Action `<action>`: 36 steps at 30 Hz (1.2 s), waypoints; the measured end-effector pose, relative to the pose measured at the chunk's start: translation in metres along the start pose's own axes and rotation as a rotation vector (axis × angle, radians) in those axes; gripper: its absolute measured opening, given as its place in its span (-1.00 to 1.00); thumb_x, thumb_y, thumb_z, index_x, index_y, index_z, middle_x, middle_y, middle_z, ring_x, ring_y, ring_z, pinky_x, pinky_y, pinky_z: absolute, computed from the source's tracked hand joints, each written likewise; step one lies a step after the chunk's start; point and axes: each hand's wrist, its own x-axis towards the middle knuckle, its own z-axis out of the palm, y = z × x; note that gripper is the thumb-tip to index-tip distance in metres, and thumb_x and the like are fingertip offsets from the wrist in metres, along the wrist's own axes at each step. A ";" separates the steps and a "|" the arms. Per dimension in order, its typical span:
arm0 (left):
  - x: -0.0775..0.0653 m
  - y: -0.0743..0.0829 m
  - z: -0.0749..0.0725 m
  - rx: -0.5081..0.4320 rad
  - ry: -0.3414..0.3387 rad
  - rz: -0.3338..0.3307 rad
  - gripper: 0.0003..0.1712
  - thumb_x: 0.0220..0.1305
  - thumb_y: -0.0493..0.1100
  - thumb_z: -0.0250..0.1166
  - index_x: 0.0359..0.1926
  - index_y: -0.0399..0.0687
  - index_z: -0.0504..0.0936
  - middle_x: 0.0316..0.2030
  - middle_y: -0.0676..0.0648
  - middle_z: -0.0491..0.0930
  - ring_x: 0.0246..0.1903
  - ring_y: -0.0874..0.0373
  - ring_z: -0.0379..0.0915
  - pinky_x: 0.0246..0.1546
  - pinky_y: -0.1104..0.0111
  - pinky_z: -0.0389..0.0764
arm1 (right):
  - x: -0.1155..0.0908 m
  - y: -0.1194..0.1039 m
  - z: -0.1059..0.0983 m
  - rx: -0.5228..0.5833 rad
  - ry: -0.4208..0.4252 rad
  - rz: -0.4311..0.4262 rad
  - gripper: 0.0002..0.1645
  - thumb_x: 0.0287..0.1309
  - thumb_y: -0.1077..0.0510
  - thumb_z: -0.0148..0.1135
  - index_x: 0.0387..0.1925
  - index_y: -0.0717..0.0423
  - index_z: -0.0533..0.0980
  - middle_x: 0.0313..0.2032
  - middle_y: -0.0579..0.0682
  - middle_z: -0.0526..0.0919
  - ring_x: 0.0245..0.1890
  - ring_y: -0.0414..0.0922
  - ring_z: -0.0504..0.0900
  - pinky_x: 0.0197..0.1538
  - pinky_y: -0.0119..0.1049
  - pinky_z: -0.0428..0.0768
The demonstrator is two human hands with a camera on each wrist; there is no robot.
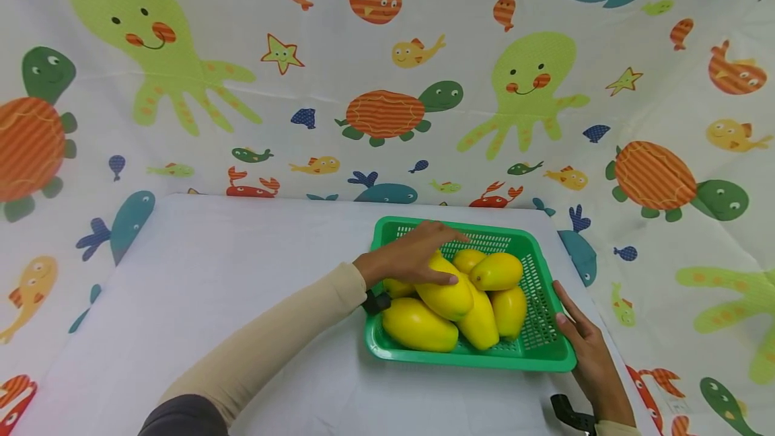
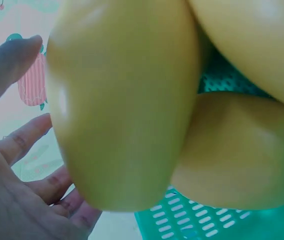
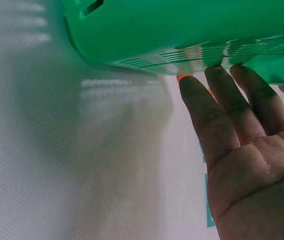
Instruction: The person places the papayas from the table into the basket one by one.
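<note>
A green plastic basket point(image 1: 472, 356) holds several smooth yellow mangoes, heaped on one another. My left hand point(image 1: 418, 254) reaches over the heap from the left, thumb and fingers spread about the topmost mango point(image 1: 447, 293). In the left wrist view that mango point(image 2: 122, 110) fills the middle; fingertips lie along its edge, partly hidden behind it, and the thumb stands slightly apart. Against the basket's right side rests my right hand point(image 1: 590, 352). The right wrist view shows its fingers point(image 3: 242, 107) nearly straight, tips at the slotted wall.
The basket stands on a white-covered table point(image 1: 254, 254), toward its right edge. Behind and beside the table hangs a cloth point(image 1: 363, 32) printed with sea animals. More mangoes point(image 1: 419, 325) lie beneath and around the top one.
</note>
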 end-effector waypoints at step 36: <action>-0.101 -0.046 0.011 -0.143 0.268 -0.242 -0.04 0.22 0.23 0.53 0.59 0.38 0.33 0.71 -0.20 -0.08 0.64 -0.32 -0.11 0.38 -0.50 0.29 | -0.002 -0.002 0.001 0.015 -0.016 -0.005 -0.23 0.67 -0.05 0.00 0.70 -0.39 -0.04 0.72 -0.33 -0.18 0.14 -0.74 0.42 0.05 -0.43 0.73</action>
